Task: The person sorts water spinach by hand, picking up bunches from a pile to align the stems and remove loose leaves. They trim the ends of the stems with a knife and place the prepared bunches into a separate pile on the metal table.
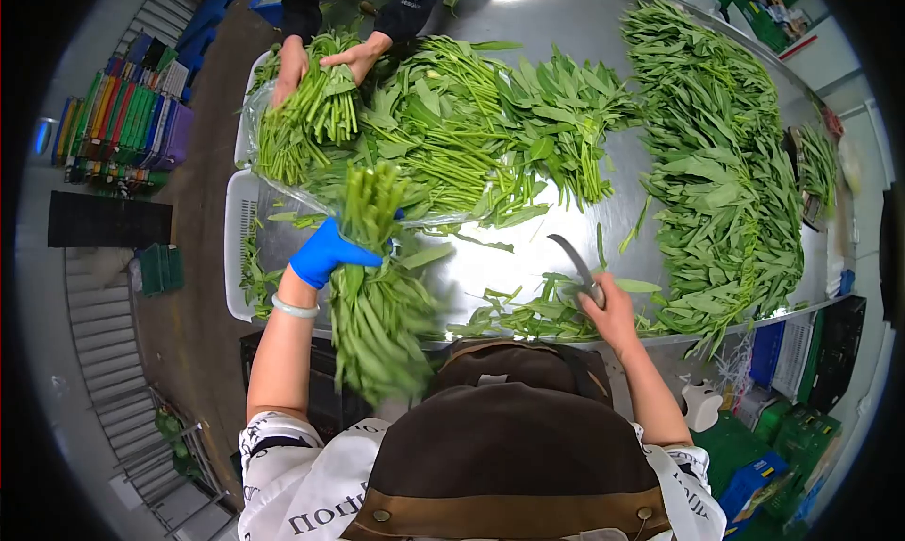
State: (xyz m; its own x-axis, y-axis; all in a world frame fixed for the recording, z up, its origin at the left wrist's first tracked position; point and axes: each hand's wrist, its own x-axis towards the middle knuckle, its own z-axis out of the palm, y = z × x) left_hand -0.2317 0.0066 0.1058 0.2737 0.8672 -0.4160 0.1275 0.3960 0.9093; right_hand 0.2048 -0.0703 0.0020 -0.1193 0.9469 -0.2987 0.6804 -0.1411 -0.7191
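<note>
My left hand, in a blue glove, is closed around a bunch of water spinach. Its cut stems point up toward the far side, and its leaves hang blurred past the table's near edge. In my bare right hand is a curved knife, its hooked blade pointing up and left above the metal table. Loose leaves and trimmings lie beneath and beside the knife hand. Beyond my left hand, a pile of water spinach rests partly on clear plastic.
Across the table, another person's hands grip a bunch over a plastic-lined white crate. A second white crate stands at the left edge. A long heap of greens covers the right side. Stacked crates stand far left.
</note>
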